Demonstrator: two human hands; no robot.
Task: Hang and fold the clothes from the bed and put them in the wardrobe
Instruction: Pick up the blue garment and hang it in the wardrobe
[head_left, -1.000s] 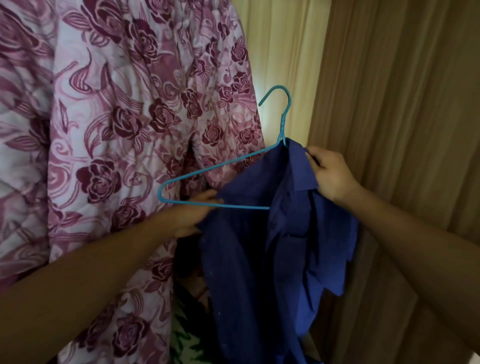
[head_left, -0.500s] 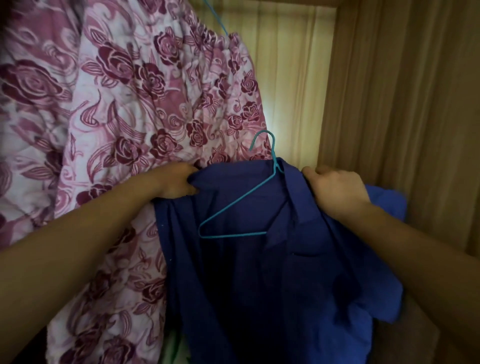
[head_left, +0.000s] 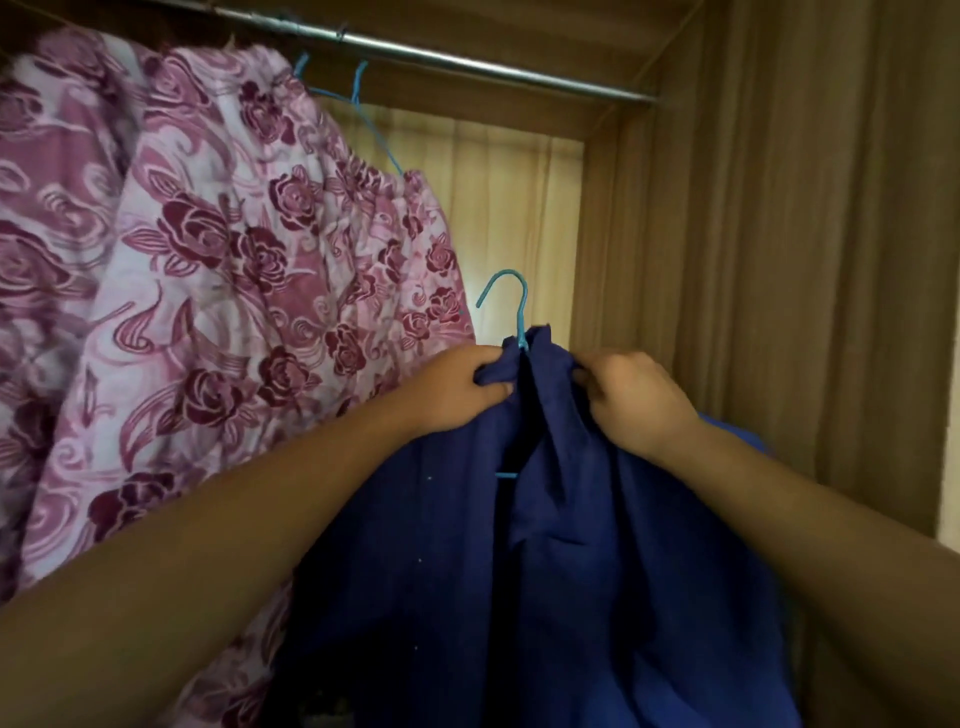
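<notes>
- Dark blue cloth makes up the shirt (head_left: 545, 571), which is draped over a turquoise wire hanger (head_left: 511, 312); the long axis of the shirt runs from 12 down to 6 o'clock, collar end uppermost.
- The hook of the hanger is seen pointing up, its open end curling toward 9 o'clock, and it is held below the metal rail (head_left: 467, 65), not on it.
- Brown wood-grain panels form the wardrobe (head_left: 779, 260) at 3 o'clock, with a paler back wall at 12 o'clock.
- At 9 o'clock, pink rose-printed garments (head_left: 234, 286) are hung from the rail on blue hangers.
- The left hand (head_left: 462, 387) is closed on the shirt fabric just at 9 o'clock of the hanger neck.
- The right hand (head_left: 631, 397) is clenched on the shirt at 3 o'clock of the neck, so the collar is bunched between both hands.
</notes>
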